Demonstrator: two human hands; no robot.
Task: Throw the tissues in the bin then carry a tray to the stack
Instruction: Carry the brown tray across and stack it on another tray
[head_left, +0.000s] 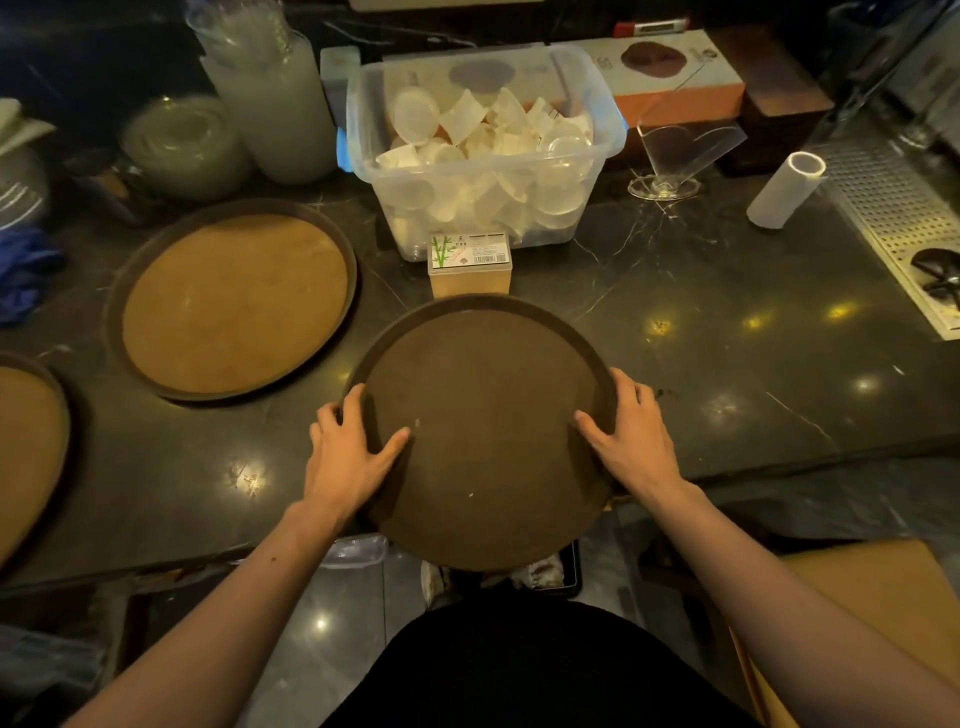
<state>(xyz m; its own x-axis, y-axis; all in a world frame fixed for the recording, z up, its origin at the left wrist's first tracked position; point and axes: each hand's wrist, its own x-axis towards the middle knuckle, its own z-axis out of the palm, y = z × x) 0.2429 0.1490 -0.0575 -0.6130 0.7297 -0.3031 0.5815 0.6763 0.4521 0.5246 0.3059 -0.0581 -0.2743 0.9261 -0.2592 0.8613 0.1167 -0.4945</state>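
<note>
1. Left hand (347, 451) grips the left rim of the dark round tray (483, 436), thumb on top.
2. Right hand (631, 435) grips the right rim, thumb on top.
3. Tray sits half over the dark desk (727, 338) front edge, tilted toward the person.
4. Two cork-lined trays (234, 301) lie flat on the desk at left.
5. Clear bin (483, 156) of small cups stands behind.

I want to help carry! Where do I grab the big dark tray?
Grab the dark tray by its raised rim, one hand on each side, as the left hand and right hand do: thumbs on top, fingers curled over the edge. It's wide and round, so opposite sides balance it.
</note>
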